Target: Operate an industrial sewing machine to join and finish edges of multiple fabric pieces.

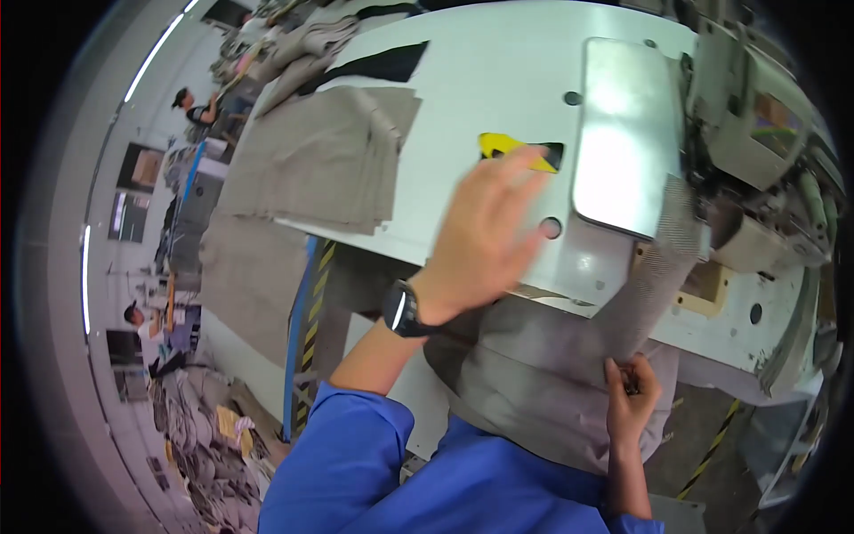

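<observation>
My left hand (pixel 485 236), with a dark watch on its wrist, reaches over the white table, fingers stretched out and blurred by motion. Its fingertips overlap a small flat yellow and black piece (pixel 500 144) on the tabletop; whether they touch it I cannot tell. Lower right, my right hand (pixel 636 392) is closed at the edge of a grey fabric piece (pixel 551 365). Something small and dark shows within its curled fingers, too small to name. The fabric hangs over my lap, and a ribbed strip (pixel 658 267) runs from it up to the sewing machine (pixel 747 116).
A shiny metal plate (pixel 623 133) lies left of the machine. Stacked grey fabric panels (pixel 320 151) and a black cloth piece (pixel 378 67) cover the table's left side. Fabric heaps (pixel 209 427) lie lower left. People (pixel 200 111) work in the background.
</observation>
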`<state>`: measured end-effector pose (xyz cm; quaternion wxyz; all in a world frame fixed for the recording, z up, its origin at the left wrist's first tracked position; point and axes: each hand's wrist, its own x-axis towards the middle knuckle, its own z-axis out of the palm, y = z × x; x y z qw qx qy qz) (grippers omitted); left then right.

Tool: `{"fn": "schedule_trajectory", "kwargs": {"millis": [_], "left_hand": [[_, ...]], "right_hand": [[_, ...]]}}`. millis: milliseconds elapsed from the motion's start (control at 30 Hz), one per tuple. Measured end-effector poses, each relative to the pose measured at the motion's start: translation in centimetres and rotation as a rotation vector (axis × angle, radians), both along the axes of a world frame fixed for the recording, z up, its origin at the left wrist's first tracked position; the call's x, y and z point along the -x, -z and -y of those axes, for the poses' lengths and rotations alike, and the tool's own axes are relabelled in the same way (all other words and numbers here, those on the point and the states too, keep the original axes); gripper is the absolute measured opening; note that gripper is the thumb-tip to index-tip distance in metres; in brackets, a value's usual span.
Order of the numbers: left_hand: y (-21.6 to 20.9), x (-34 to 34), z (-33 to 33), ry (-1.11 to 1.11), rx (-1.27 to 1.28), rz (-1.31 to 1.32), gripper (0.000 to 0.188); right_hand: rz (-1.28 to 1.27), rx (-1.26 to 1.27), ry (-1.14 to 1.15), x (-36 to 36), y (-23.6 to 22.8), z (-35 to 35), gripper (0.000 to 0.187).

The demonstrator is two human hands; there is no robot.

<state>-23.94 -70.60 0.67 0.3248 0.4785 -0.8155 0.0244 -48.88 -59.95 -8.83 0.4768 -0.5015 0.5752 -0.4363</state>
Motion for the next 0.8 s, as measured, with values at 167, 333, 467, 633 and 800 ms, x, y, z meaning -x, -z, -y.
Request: {"fn": "schedule_trajectory", "kwargs": {"millis": [167,333,467,633,800], "left_hand": [[1.6,-19.0,-2.8,-0.691,-0.142,0.03,0.022],[2.1,-27.5,-2.9,-0.59,-0.271,0.083,0.018],[-1.5,-26.6,-0.4,-0.62,0.135,-0.28,0.015],[-4.7,-17.2,-3.8,-0.487,0.076,-0.215,0.009],[-0.2,-6.8,-9.9,0.309,0.141,-0.029,0.031]], "right_hand": [[-0.006,0.0,0.061,-0.6,1.4,-2.4,0.013],[-0.136,0.15,-0.234,-1.3,0.9,-2.8,0.023],[-0.167,0.34,-0.339,-2.2,-1.5,-1.9,0.032],[-0.217,0.839,-0.252,-5.9,-5.8,1.9,0.046],[-0.132,0.995,-0.615,-9.8,-8.1,5.8,0.034]]}}
